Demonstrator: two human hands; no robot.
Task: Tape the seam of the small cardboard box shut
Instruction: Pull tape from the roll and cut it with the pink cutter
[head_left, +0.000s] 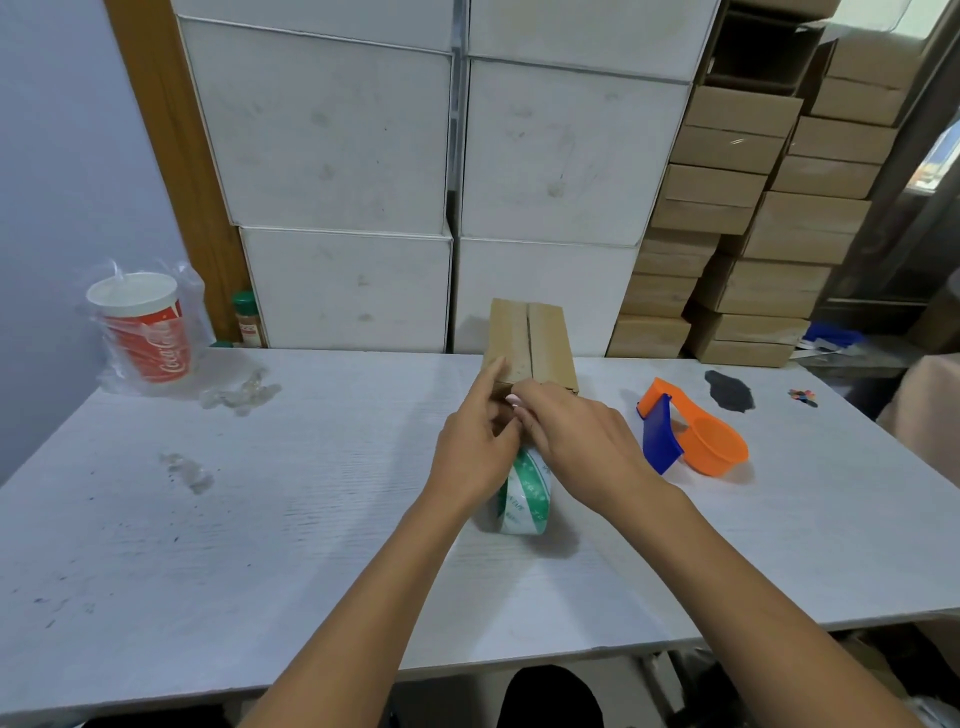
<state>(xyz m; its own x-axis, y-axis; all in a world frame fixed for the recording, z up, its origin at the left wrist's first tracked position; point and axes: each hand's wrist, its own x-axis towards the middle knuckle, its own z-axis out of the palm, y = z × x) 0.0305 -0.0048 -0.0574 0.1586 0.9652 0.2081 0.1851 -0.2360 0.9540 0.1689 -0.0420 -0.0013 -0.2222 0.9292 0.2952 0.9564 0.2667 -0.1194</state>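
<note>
A small brown cardboard box (530, 340) lies on the white table (260, 519), its top seam running away from me, a dark gap showing between the flaps. My left hand (475, 441) rests against the box's near left corner, index finger stretched along the edge. My right hand (576, 441) meets it at the near end of the seam, fingertips pinched there. A roll of green-and-white printed tape (524, 499) stands on the table just under both hands. Whether a tape end is between my fingers is hidden.
An orange and blue tape dispenser (691, 436) lies right of the hands. A red paper cup in a plastic bag (143, 327) stands far left. White cartons (343, 156) and stacked brown boxes (743, 208) wall the table's back edge. A dark smudge (727, 392) marks the far right.
</note>
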